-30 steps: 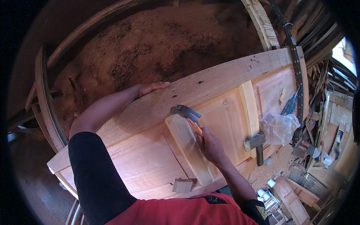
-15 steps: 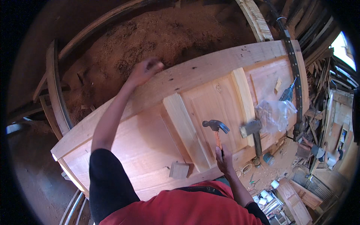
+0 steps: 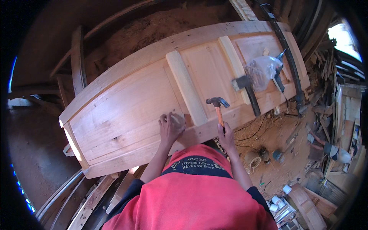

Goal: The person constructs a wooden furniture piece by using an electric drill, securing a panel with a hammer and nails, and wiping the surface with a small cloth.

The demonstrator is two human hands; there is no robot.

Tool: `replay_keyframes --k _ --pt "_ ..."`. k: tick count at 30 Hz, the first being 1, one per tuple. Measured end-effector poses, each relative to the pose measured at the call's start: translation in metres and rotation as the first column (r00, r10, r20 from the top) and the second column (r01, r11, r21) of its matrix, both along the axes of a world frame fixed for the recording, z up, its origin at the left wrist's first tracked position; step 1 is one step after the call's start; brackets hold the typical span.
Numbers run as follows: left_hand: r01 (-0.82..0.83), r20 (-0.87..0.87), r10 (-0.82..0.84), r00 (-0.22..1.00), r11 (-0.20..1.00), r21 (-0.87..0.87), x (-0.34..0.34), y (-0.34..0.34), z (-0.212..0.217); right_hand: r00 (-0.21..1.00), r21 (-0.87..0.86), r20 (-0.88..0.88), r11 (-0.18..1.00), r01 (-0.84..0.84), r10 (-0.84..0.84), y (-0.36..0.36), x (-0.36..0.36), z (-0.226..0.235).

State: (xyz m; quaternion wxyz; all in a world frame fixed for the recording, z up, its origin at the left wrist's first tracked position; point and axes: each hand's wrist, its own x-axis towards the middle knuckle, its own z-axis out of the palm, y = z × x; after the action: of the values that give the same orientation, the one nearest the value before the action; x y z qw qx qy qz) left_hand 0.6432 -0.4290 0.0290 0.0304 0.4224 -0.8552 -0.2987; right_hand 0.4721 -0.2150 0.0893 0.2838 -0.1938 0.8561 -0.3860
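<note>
A long panelled wooden door (image 3: 126, 107) lies flat in front of me, with raised rails across it. My right hand (image 3: 227, 137) grips the orange handle of a claw hammer (image 3: 217, 102), its dark head held above the door's near side. Near the door's front edge, my left hand (image 3: 168, 129) is closed around a small square wooden block (image 3: 178, 121), whose left part the fingers hide. To the right of the hammer, a mallet (image 3: 245, 86) with a dark handle rests on the door.
Beyond the mallet lie a clear plastic bag (image 3: 262, 71) and a power drill (image 3: 278, 78). A dark metal bar clamp (image 3: 287, 53) crosses the door's right end. Another person (image 3: 339, 152) is at the far right. Sawdust covers the ground, where a blue tin (image 3: 278, 155) stands.
My left hand has come back from the door's far edge to the block on the near side. The hammer stays in my right hand. My view has shifted.
</note>
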Motion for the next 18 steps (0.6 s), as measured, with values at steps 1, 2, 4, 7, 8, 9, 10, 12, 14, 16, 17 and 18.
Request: replay_keyframes --k 1,2,4,7,8,9,10,12,14,16,17,18 --pt "0.007 0.01 -0.007 1.0 1.0 0.006 0.004 0.002 -0.003 1.0 -0.018 -0.016 1.0 0.005 -0.006 0.008 0.01 0.005" --pt "-0.076 -0.07 0.08 0.994 0.995 0.061 0.005 0.0 -0.007 0.998 -0.003 -0.039 0.999 -0.041 0.04 0.012 0.016 0.008" --pt "-0.103 -0.111 0.111 0.988 0.991 0.081 0.012 -0.004 -0.008 0.994 -0.024 -0.041 0.995 -0.098 0.097 0.022 0.026 0.014" --pt "0.182 -0.158 -0.235 0.959 0.939 -0.291 0.025 -0.002 0.005 0.984 0.031 0.02 0.984 -0.178 0.177 0.041 0.037 0.02" --pt "0.193 -0.143 -0.235 0.961 0.946 -0.26 0.026 -0.004 0.01 0.984 0.006 0.005 0.984 -0.179 0.179 0.046 0.04 0.02" --pt "0.316 -0.021 -0.327 0.945 0.928 -0.199 0.025 -0.007 0.015 0.978 0.007 -0.02 0.978 -0.207 0.207 0.051 0.043 0.02" --pt "0.435 0.111 -0.422 0.9 0.889 -0.144 0.024 -0.011 0.019 0.97 0.019 -0.043 0.971 -0.24 0.241 0.056 0.046 0.02" --pt "0.427 0.069 -0.423 0.904 0.9 -0.081 0.02 -0.021 0.022 0.968 -0.009 -0.047 0.969 -0.249 0.248 0.064 0.049 0.017" --pt "0.424 -0.016 -0.424 0.906 0.905 0.02 0.023 -0.024 0.02 0.963 -0.017 -0.042 0.964 -0.266 0.265 0.075 0.054 0.014" --pt "0.48 -0.064 -0.476 0.877 0.873 0.09 0.031 -0.01 0.014 0.953 0.021 -0.069 0.955 -0.295 0.296 0.084 0.056 0.009" --pt "0.522 -0.103 -0.512 0.853 0.841 0.139 0.037 -0.001 0.011 0.951 -0.005 -0.072 0.953 -0.302 0.301 0.089 0.056 0.007" --pt "0.519 -0.04 -0.518 0.854 0.847 0.117 0.044 0.014 0.009 0.948 -0.011 -0.092 0.951 -0.308 0.306 0.094 0.058 0.005"
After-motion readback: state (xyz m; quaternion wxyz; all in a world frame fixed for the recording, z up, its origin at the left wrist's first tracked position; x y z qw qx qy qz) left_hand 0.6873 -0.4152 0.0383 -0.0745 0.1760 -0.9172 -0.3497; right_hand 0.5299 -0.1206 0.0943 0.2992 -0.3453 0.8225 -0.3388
